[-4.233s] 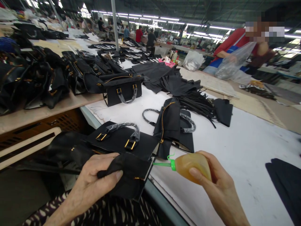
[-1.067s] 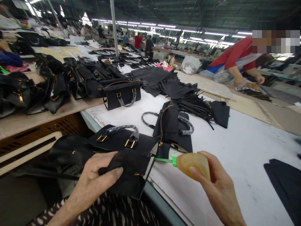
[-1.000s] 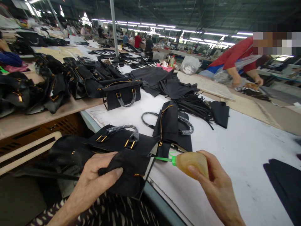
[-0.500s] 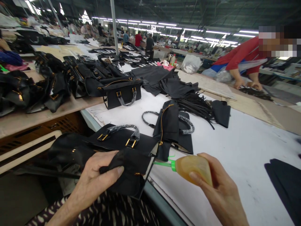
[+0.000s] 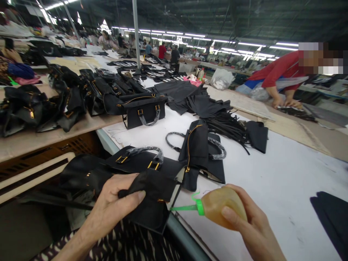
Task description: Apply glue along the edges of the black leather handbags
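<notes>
My left hand (image 5: 115, 201) pinches a folded flap of a black handbag panel (image 5: 152, 192) at the near edge of the white table (image 5: 274, 181). In my right hand (image 5: 252, 228) is a soft amber glue bottle (image 5: 221, 206). Its green nozzle (image 5: 185, 208) points left at the flap's edge. That panel belongs to a flat black bag with a plastic-wrapped handle and gold buckles (image 5: 144, 159).
Another black bag with a gold zipper (image 5: 198, 148) lies just beyond, then black straps and cut pieces (image 5: 231, 123). Finished black bags (image 5: 144, 108) line the wooden bench on the left. A person in red (image 5: 277, 72) bends over the far right table. A dark piece (image 5: 331, 217) lies at right.
The glue bottle has dropped lower and nearer, its nozzle now at the flap's lower edge. My left hand keeps its pinch. The person in red has leaned down over the far table.
</notes>
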{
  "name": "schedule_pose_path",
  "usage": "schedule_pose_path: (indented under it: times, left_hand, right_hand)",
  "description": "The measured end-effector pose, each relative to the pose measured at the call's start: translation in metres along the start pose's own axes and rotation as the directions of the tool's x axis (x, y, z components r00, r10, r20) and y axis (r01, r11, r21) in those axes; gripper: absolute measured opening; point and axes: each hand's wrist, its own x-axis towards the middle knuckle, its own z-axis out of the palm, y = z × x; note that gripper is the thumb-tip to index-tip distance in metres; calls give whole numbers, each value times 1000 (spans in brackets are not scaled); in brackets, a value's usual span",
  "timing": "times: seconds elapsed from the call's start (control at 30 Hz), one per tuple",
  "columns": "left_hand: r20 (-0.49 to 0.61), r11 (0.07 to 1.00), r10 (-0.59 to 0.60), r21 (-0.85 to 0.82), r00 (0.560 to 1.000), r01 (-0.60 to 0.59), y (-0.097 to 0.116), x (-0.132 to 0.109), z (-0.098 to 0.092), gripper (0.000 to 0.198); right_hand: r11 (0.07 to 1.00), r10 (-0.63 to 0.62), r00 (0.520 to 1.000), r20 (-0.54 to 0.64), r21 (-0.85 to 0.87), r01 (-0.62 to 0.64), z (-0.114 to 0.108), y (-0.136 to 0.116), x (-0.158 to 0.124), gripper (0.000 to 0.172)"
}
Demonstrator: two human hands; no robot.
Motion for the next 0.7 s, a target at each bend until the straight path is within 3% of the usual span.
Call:
schedule_pose_path:
  times: [0.2,0.3,0.47,0.57,0.7]
  left_hand:
    - [38,993,-59,-99,998,63,2,4,-4,25]
    - [17,987,-71,-145,997,72,6,7,-5,24]
    - [20,973,-65,-219,998,68,6,9,-7,22]
    - [32,966,-92,-240,995,98,4,9,-7,22]
    - [43,959,-93,-264,995,101,3,11,-6,24]
  right_hand:
    - [982,79,991,111,164,-96,4,12,5,49]
    - [971,66,993,93,222,-86,1,12,10,50]
    - [980,-134,980,-144,-169,109,-10,11,26,51]
    - [906,-302,944,-134,-347,241,-13,17,32,50]
    - [790,-510,855,-97,-444,422,-9,18,33,40]
